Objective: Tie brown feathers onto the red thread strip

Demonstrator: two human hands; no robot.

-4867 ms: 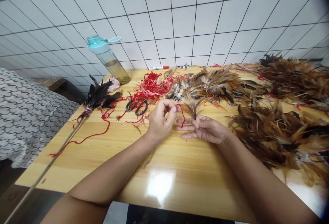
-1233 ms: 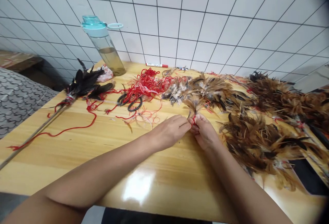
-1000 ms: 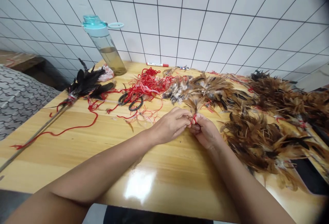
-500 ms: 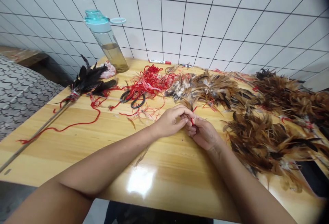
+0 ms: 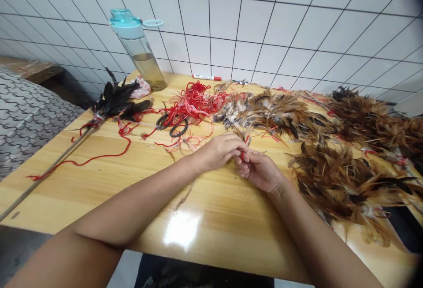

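My left hand (image 5: 220, 151) and my right hand (image 5: 261, 171) meet at the middle of the wooden table (image 5: 132, 191), fingers pinched together. Between them sits a small bundle of brown feathers (image 5: 245, 134) with red thread (image 5: 243, 153) wound round its base. My right hand grips the bundle's base. My left fingertips pinch the red thread against it. The feather tips fan out just beyond my fingers.
Heaps of brown feathers (image 5: 333, 147) cover the table's right side. A tangle of red string (image 5: 191, 105) and black scissors (image 5: 172, 125) lie behind my hands. A black feather duster on a stick (image 5: 112, 100), a water bottle (image 5: 140, 52) and a marker (image 5: 206, 77) stand at the back.
Earlier my hands were apart, the left one lifting a loose red thread. Now both hands press together on the bundle, and they have drawn slightly nearer to me.
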